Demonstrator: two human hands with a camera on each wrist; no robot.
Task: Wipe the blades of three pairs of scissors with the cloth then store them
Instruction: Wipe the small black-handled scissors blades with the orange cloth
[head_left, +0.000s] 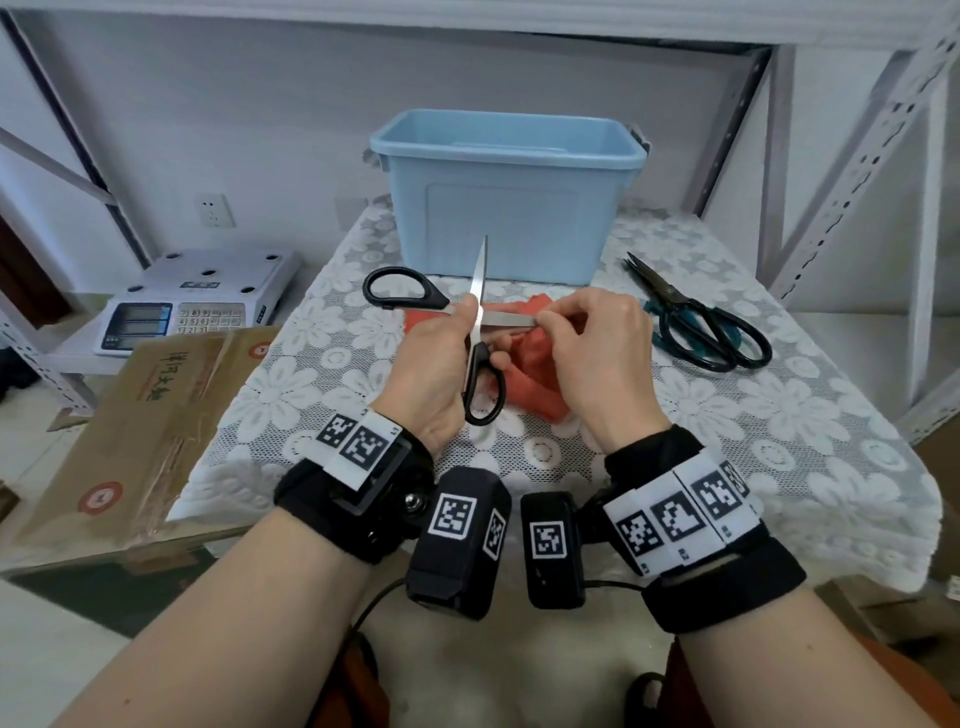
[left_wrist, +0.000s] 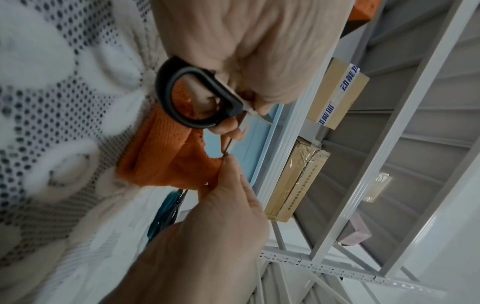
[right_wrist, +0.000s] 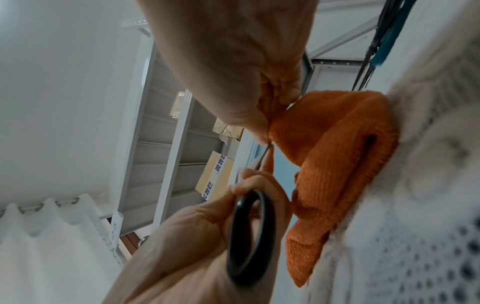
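My left hand (head_left: 467, 335) grips the black-handled scissors (head_left: 402, 290) at the pivot, with the blades spread wide above the table. One blade points up toward the blue bin (head_left: 509, 208); the other runs to the right. My right hand (head_left: 546, 319) pinches that blade's tip through a fold of the orange cloth (head_left: 535, 376). The left wrist view shows the black handle loop (left_wrist: 182, 117), the cloth (left_wrist: 166, 162) and the pinching right hand (left_wrist: 223, 170). The right wrist view shows the same pinch on the cloth (right_wrist: 337, 144). Two more pairs, teal-handled and dark scissors (head_left: 698, 325), lie at the right.
The open blue bin stands at the back of the lace-covered table (head_left: 779, 447). A weighing scale (head_left: 197, 296) and a cardboard box (head_left: 156, 431) sit at the left. Perforated shelf uprights (head_left: 857, 171) rise at the right.
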